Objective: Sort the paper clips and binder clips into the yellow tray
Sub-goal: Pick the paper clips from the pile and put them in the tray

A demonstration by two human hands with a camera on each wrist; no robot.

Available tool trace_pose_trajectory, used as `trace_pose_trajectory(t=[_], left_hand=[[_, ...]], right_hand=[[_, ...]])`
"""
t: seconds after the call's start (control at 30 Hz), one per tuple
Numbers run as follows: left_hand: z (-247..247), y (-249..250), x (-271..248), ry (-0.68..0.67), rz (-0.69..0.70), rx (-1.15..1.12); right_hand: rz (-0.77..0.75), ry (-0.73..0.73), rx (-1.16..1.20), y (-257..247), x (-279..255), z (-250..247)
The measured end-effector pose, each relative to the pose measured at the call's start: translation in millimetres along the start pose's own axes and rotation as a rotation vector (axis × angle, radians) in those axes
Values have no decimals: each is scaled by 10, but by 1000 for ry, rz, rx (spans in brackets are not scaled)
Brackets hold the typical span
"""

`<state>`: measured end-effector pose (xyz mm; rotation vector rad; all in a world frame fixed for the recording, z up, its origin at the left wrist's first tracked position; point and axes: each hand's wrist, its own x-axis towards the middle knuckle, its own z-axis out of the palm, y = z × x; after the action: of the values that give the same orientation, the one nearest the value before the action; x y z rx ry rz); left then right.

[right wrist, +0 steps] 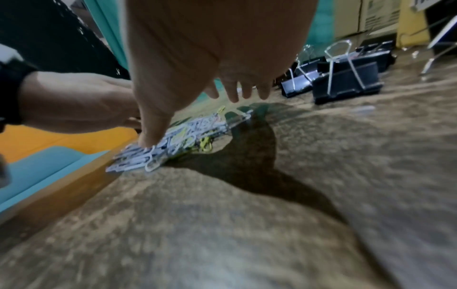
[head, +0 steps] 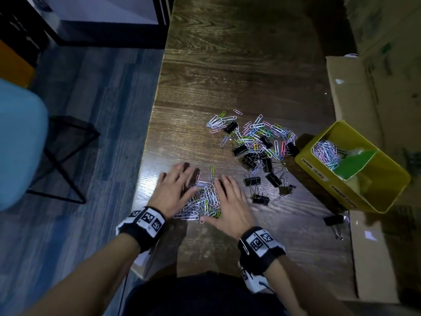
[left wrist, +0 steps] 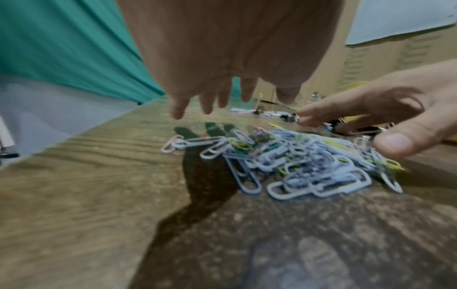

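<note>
A heap of mostly white paper clips [head: 203, 201] lies on the wooden table between my two hands. My left hand [head: 176, 190] is flat and open at the heap's left side. On the right side my right hand [head: 230, 201] is also open, and its thumb [right wrist: 152, 135] touches the clips [right wrist: 173, 140]. In the left wrist view the heap [left wrist: 291, 162] lies under spread fingers. A larger mixed pile of coloured paper clips [head: 257, 133] and black binder clips [head: 252, 181] lies farther back. The yellow tray [head: 319, 176] at the right holds paper clips [head: 325, 149] in its far compartment.
One binder clip [head: 333, 221] lies alone in front of the tray. Cardboard boxes [head: 373, 106] stand along the right side. The table's left edge [head: 145, 142] runs close to my left hand, with a blue chair [head: 20, 144] on the floor beyond.
</note>
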<state>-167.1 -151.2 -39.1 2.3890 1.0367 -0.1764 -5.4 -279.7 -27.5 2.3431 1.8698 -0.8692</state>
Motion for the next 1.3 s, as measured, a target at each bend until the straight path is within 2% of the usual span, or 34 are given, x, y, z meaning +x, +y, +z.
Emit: trace_pose_trajectory(t=[0.03, 0.13, 0.2, 0.37, 0.6, 0.7, 0.87, 0.97, 1.13, 1.3], left_hand=[[-42, -14, -13, 45, -78, 53], [-58, 67, -75, 17, -251, 138], [21, 172, -106, 26, -262, 71], [174, 368, -119, 97, -165, -217], [44, 250, -15, 51, -283, -445], [-14, 119, 6, -7, -322, -603], [-108, -10, 36, -11, -421, -956], [-267, 58, 60, -35, -408, -1080], [-640, 231, 119, -94, -357, -1134], [-1018, 783, 361, -177, -256, -1233]], right_hand=[[38, 20, -7, -20, 14, -31], [85, 42, 32, -81, 53, -81], [94, 29, 100, -123, 81, -58], [125, 42, 269, -176, 132, -40], [324, 44, 605, -53, 117, -123], [379, 90, 689, 27, 110, -120], [420, 175, 924, 108, 78, -182], [408, 233, 1095, 157, 29, -268], [391, 323, 1297, 268, -134, -546], [409, 503, 1409, 506, -405, -938]])
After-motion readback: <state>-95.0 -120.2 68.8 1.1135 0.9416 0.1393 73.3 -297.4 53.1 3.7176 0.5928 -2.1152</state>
